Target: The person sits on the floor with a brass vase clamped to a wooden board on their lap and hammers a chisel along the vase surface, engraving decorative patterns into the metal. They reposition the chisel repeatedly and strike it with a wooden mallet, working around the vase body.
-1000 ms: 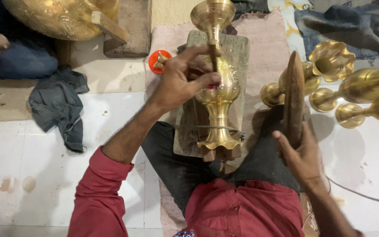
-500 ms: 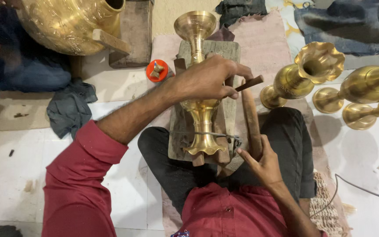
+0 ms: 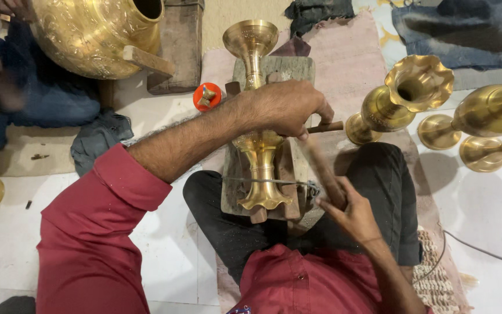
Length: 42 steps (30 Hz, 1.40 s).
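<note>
Head view: since half second ago, right hand [image 3: 350, 212] swings wooden mallet [image 3: 323, 168] nearer, now blurred; left hand [image 3: 286, 107] unchanged. Brass lamp stem [image 3: 258, 157] lies on wood block [image 3: 297, 70] over lap, long axis near-far, base near. Left grip closed around small chisel [image 3: 326, 127] against stem's middle. Right grip wrapped on mallet handle, right of stem, nearer body. Finished brass stands [image 3: 405, 96] far right.

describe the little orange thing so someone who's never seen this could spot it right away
Start at the brass vase lying on the wooden block between the person's knees. Look left of the vase's cup end, on the floor, for the small round orange cap. It is the only orange thing among all the brass.
</note>
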Motion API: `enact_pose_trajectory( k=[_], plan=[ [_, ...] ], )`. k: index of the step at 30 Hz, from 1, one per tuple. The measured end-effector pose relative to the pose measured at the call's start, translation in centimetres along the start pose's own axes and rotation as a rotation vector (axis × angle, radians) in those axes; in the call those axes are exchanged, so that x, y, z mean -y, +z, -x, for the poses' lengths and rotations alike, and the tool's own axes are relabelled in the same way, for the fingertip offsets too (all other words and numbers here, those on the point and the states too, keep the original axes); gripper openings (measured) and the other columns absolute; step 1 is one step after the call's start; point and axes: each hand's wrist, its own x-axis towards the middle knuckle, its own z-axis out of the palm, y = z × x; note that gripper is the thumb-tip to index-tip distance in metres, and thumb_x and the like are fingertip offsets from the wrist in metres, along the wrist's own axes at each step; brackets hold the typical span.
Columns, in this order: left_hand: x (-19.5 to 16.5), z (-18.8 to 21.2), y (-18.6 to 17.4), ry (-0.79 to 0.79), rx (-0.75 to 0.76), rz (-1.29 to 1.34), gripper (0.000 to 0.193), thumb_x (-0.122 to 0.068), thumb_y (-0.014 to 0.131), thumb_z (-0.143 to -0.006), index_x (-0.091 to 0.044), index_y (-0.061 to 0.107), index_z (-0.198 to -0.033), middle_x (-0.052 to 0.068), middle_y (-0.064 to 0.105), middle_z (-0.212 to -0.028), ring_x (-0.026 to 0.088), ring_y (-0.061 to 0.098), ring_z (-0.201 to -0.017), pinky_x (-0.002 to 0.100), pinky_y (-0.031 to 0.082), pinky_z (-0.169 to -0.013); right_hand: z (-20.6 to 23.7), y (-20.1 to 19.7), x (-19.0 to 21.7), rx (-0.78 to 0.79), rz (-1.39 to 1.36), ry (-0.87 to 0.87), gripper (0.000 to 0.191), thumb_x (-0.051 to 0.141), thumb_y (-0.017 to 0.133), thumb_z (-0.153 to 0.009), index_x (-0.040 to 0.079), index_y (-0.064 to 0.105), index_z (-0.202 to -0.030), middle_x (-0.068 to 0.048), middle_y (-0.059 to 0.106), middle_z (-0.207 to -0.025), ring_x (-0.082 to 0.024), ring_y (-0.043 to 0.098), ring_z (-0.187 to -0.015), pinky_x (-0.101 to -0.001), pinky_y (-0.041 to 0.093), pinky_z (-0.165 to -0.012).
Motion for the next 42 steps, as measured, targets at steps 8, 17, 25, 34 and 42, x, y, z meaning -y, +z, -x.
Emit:
enact_pose_trajectory(
  k=[8, 17, 25, 34, 42],
  plan=[
    [0.0, 0.0, -0.1, -0.041, 0.075, -0.032, 0.057, -0.028, 0.085, -0.078, -0.023, 0.066, -0.131, 0.006, 0.076, -0.11, 0.022, 0.073, -0.1, 0.044, 0.061, -0.087, 0.8, 1.0, -1.3, -0.137, -0.84, 0.09, 0.031, 0.017, 0.08, -0.093, 0.007, 0.064, -0.117, -0.006, 0.06, -0.079, -0.017, 0.057, -0.06, -0.032, 0.048, -0.052],
    [-0.1, 0.4, -0.1, -0.025, 0.01, 0.023, 0.049, -0.025, 0.085, -0.077, -0.021, 0.07, -0.124, 0.006, 0.075, -0.111, 0.02, 0.072, -0.101, 0.043, 0.061, -0.087, 0.0, -0.7, -1.8, -0.176, -0.438, 0.07, 0.024, 0.015, 0.075, -0.091, 0.004, 0.061, -0.107, -0.005, 0.068, -0.088, -0.015, 0.066, -0.063, -0.0268, 0.056, -0.051],
    [-0.2, 1.8, -0.3, -0.015, -0.13, 0.069, 0.048, -0.025, 0.086, -0.077, -0.016, 0.07, -0.122, 0.006, 0.078, -0.105, 0.02, 0.074, -0.099, 0.044, 0.06, -0.09, -0.3, -1.3, -2.1, -0.208, -0.295, -0.117, 0.025, -0.001, 0.066, -0.085, 0.0, 0.063, -0.109, -0.008, 0.071, -0.092, -0.016, 0.068, -0.082, -0.0286, 0.055, -0.072],
    [0.4, 2.1, 0.0, 0.012, -0.134, 0.094, 0.051, -0.024, 0.086, -0.077, -0.016, 0.07, -0.125, 0.006, 0.077, -0.107, 0.019, 0.075, -0.095, 0.045, 0.06, -0.088, -0.3, -1.8, -1.6, -0.186, -0.09, -0.126, 0.026, -0.007, 0.068, -0.081, 0.003, 0.068, -0.105, -0.005, 0.075, -0.091, -0.014, 0.07, -0.084, -0.0284, 0.055, -0.078],
    [0.9, 2.2, -0.5, 0.013, -0.053, 0.075, 0.05, -0.024, 0.083, -0.079, -0.023, 0.069, -0.127, 0.003, 0.079, -0.096, 0.015, 0.074, -0.088, 0.044, 0.06, -0.083, -0.4, -0.6, -0.9, -0.076, 0.17, -0.081, 0.027, 0.001, 0.074, -0.079, 0.003, 0.068, -0.105, -0.011, 0.072, -0.088, -0.026, 0.076, -0.082, -0.0361, 0.055, -0.07]
  ],
)
